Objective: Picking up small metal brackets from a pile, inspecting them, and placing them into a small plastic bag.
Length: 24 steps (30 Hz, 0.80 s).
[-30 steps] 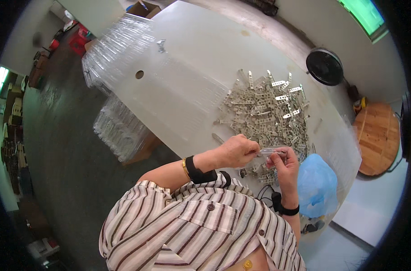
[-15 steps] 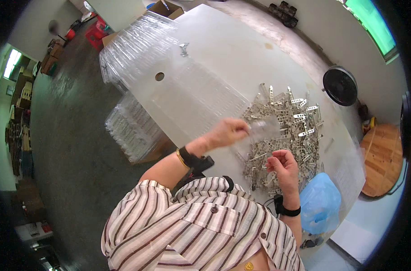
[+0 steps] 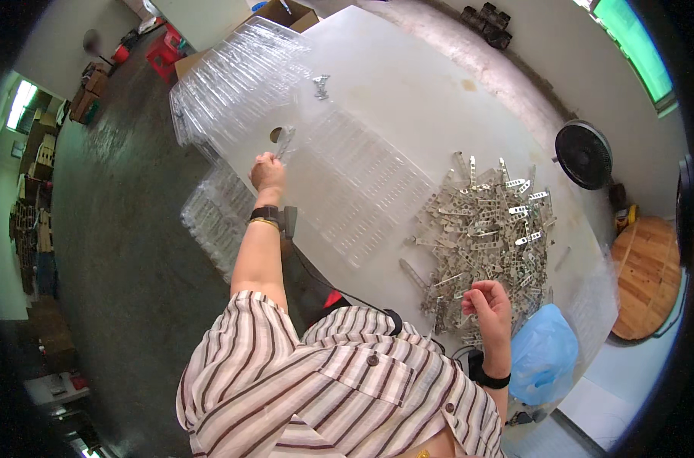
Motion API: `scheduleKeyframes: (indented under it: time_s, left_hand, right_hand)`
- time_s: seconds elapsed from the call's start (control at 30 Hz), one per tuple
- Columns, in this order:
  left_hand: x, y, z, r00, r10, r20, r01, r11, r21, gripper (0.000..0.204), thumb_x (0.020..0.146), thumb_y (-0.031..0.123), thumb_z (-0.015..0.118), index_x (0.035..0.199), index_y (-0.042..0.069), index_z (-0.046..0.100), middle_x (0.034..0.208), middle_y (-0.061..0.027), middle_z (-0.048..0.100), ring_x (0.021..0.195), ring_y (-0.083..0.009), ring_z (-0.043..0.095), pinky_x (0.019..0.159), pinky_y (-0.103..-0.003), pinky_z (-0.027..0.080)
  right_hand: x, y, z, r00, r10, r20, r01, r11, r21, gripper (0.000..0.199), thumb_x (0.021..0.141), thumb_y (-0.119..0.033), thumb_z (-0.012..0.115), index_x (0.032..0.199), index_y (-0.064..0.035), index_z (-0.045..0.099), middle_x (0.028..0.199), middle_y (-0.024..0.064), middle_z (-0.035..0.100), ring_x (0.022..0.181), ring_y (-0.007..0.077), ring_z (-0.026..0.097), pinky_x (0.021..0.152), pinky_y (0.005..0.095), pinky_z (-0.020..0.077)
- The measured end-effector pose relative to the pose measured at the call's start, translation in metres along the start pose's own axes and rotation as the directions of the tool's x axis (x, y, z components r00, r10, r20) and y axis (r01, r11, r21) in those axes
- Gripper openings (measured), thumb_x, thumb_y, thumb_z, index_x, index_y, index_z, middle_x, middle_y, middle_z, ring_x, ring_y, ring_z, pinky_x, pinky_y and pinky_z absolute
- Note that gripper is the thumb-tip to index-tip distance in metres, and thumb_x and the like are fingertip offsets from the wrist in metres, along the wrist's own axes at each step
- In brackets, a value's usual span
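Reaching left hand [image 3: 267,171] out, fingers pinching bracket [image 3: 283,142] over tray [image 3: 347,183]; right hand [image 3: 490,302] now loosely curled, beside pile [image 3: 488,229].

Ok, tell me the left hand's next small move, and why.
Probably lower the metal strip into a slot of the clear plastic tray. The left hand holds it just above the tray's near edge, while the right hand waits by the pile of metal strips.
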State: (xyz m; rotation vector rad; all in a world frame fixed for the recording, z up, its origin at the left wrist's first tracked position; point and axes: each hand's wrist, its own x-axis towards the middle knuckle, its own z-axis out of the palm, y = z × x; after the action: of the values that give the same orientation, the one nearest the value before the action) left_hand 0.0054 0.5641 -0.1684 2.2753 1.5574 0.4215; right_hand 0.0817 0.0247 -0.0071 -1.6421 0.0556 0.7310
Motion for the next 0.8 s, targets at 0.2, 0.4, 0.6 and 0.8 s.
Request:
scheduleKeyframes:
  time_s: [0.2,0.4,0.6,0.8]
  left_hand:
    - [0.014,-0.026,0.018,0.996,0.056,-0.063,-0.039,0.97,0.241,0.016,0.085,0.02,0.063,0.095,0.013,0.073,0.107,-0.0126,0.059,0.111,-0.0337,0.052,0.094,-0.043,0.045]
    - [0.018,-0.019,0.033,1.0,0.018,0.006,-0.019,0.964,0.267,0.015,0.085,0.019,0.063,0.094,0.012,0.074,0.111,-0.0145,0.058,0.11,-0.0337,0.053,0.096,-0.042,0.045]
    - [0.025,-0.021,0.033,0.999,0.018,0.035,-0.026,0.969,0.246,0.016,0.085,0.015,0.061,0.095,0.01,0.073,0.108,-0.0172,0.058,0.107,-0.0348,0.056,0.095,-0.042,0.047]
    - [0.03,-0.027,0.041,0.998,0.033,0.06,-0.047,0.97,0.24,0.016,0.085,0.011,0.059,0.095,0.007,0.072,0.108,-0.0192,0.059,0.103,-0.038,0.06,0.09,-0.043,0.051]
  right_hand:
    - [-0.002,-0.007,0.002,1.0,0.012,-0.028,-0.012,1.0,-0.013,0.013,0.095,-0.008,0.059,0.106,-0.0004,0.057,0.088,0.0068,0.066,0.073,0.0124,0.064,0.064,0.0256,0.0538]
    - [0.0,-0.015,0.007,0.998,0.025,-0.061,-0.026,1.0,-0.011,0.014,0.096,-0.01,0.059,0.107,-0.0005,0.056,0.089,0.0069,0.066,0.074,0.0122,0.064,0.066,0.0255,0.0538]
    - [0.005,-0.014,0.009,0.998,0.038,-0.045,-0.039,0.999,-0.024,0.015,0.096,-0.011,0.059,0.107,-0.0003,0.056,0.089,0.0064,0.066,0.074,0.0118,0.064,0.065,0.0252,0.0534]
    - [0.008,-0.015,0.015,0.997,0.058,-0.043,-0.06,0.997,-0.04,0.014,0.096,-0.011,0.059,0.106,-0.001,0.057,0.089,0.006,0.066,0.075,0.0117,0.064,0.065,0.0254,0.0534]
